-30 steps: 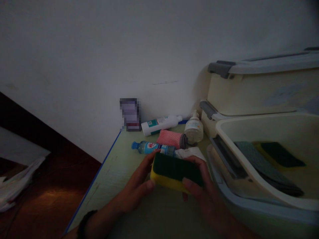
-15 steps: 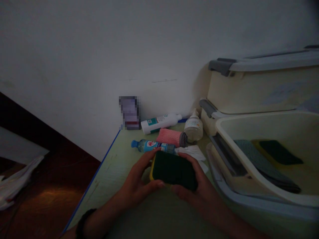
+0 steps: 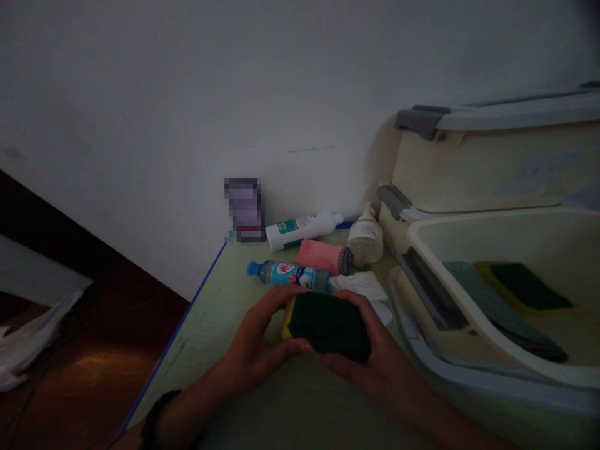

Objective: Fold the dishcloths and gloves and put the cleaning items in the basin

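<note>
A green and yellow scrub sponge (image 3: pixel 330 326) is held above the table between both hands, its dark green side facing me. My left hand (image 3: pixel 262 340) grips its left end, thumb along the lower edge and fingers over the top. On the right end, my right hand (image 3: pixel 375 350) holds it the same way. Just beyond the sponge lies a clear bottle with a blue cap (image 3: pixel 293 275), on its side. White tissue-like sheets (image 3: pixel 363 287) lie behind my right hand. Past the bottle is a pink mesh cloth roll (image 3: pixel 321 256) next to a dark checked one (image 3: pixel 347 259).
A cream storage bin (image 3: pixel 412 234) at the right holds a grey-green cloth (image 3: pixel 482 297) and another sponge (image 3: pixel 529 287); a second bin (image 3: pixel 473 169) is behind it. Along the wall are a white bottle (image 3: pixel 304 230), a pump bottle (image 3: pixel 365 240) and a blurred upright device (image 3: pixel 246 209). The table's blue edge (image 3: pixel 187 315) runs left.
The sponge has tilted slightly between my hands, its upper edge dropping a little. Both hands keep their hold, and the view has shifted very slightly.
</note>
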{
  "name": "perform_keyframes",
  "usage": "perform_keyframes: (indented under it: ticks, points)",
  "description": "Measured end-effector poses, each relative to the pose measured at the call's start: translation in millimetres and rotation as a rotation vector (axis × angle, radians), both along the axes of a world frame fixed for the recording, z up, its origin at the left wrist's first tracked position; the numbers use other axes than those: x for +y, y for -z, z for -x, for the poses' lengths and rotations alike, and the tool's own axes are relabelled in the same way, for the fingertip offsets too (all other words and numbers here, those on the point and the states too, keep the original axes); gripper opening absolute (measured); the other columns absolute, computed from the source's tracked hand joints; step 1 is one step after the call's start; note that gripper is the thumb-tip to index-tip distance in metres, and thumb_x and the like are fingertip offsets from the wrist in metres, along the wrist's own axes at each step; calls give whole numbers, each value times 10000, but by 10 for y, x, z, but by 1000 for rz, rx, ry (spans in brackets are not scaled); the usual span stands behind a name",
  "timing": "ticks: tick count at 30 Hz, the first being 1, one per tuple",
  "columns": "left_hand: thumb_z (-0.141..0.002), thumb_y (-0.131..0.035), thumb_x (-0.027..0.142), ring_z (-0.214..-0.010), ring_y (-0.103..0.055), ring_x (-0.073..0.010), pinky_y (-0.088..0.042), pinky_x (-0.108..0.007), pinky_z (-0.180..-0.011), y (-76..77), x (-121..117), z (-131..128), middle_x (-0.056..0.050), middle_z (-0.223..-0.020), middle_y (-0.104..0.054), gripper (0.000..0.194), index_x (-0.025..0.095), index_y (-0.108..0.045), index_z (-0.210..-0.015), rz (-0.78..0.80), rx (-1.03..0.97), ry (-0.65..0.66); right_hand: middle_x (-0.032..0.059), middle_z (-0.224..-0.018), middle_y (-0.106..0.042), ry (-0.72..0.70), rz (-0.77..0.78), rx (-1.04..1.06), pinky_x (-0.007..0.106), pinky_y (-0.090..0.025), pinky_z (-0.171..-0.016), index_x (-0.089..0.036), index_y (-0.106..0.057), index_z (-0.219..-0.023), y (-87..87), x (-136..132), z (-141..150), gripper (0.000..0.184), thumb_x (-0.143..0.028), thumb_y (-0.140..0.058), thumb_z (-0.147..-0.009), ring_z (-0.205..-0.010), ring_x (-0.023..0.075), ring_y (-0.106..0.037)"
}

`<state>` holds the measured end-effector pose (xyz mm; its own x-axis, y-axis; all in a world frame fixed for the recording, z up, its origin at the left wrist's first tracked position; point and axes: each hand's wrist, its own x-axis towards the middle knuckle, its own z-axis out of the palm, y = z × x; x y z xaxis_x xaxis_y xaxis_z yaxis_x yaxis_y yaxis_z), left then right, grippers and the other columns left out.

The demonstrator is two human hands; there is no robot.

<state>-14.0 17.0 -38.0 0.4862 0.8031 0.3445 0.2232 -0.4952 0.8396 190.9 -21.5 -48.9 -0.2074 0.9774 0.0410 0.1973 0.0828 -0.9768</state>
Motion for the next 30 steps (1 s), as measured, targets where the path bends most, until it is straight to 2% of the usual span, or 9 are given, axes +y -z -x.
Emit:
perform_keyframes:
  ticks: [6,12,14,16,18,20,24,27,30]
  points:
    - [-745,-688,325,-1121,-474,-250,-388,-344,-933,-5,-40,-23,-76,-1216,-478,578,266,-413,-1250,76,-62,26,42,-1209,-419,9,-47,-43,392,-413,-910,-298,-327,-1203,-1,-8,15,598,-276,-673,-716,-1089,221,-472]
    - [-836,-546,135,-1177,-446,-210,-401,-306,-950,-4,-80,-78,-66,-1341,-380,554,309,-311,-1307,259,-186,102,36,-1300,-348,112,-208,-50,421,-332,-1015,-330,-325,-1229,45,-51,61,583,-206,-629,-748,-1226,240,-360]
    - [-838,-542,117,-1193,-435,-196,-402,-282,-954,-14,-59,-90,-38,-1362,-355,504,327,-382,-1268,247,-261,90,48,-1275,-386,99,-120,40,398,-439,-918,-340,-298,-1262,48,-60,65,531,-249,-566,-812,-1102,220,-489]
    - [-830,-557,108,-1201,-432,-187,-397,-265,-962,-18,-34,-95,-15,-1347,-372,423,324,-484,-1187,222,-300,67,53,-1203,-444,100,-9,163,344,-533,-723,-353,-248,-1296,45,-54,62,489,-307,-487,-871,-829,160,-598]
    - [-821,-576,105,-1162,-474,-182,-417,-265,-945,-14,-17,-96,-20,-1281,-451,395,315,-526,-1152,243,-274,76,42,-1140,-474,141,22,245,300,-540,-580,-367,-224,-1307,45,-39,56,454,-342,-431,-902,-628,106,-580]
    - [-807,-599,110,-1101,-524,-185,-448,-283,-917,-5,-12,-100,-38,-1199,-525,424,303,-523,-1176,279,-218,93,22,-1083,-486,173,-21,243,269,-523,-530,-359,-316,-1253,49,-27,52,345,-344,-397,-919,-571,82,-553]
    - [-770,-643,115,-1073,-541,-198,-464,-308,-918,13,-22,-109,-52,-1168,-550,435,274,-551,-1164,256,-155,51,-1,-981,-487,145,-98,129,233,-485,-512,-311,-510,-1046,44,-23,44,198,-315,-343,-939,-543,59,-520]
    - [-774,-645,137,-1045,-549,-196,-477,-305,-899,15,-33,-110,-55,-1140,-557,424,269,-553,-1167,253,-148,29,7,-1009,-491,126,-105,79,241,-481,-514,-323,-488,-1105,35,-20,34,207,-318,-400,-918,-542,63,-521]
    - [-780,-645,161,-1028,-552,-198,-485,-302,-881,5,-41,-108,-58,-1116,-560,390,258,-564,-1150,250,-161,15,34,-1112,-486,133,-131,2,291,-516,-639,-330,-429,-1178,45,-14,31,363,-315,-551,-836,-766,139,-591]
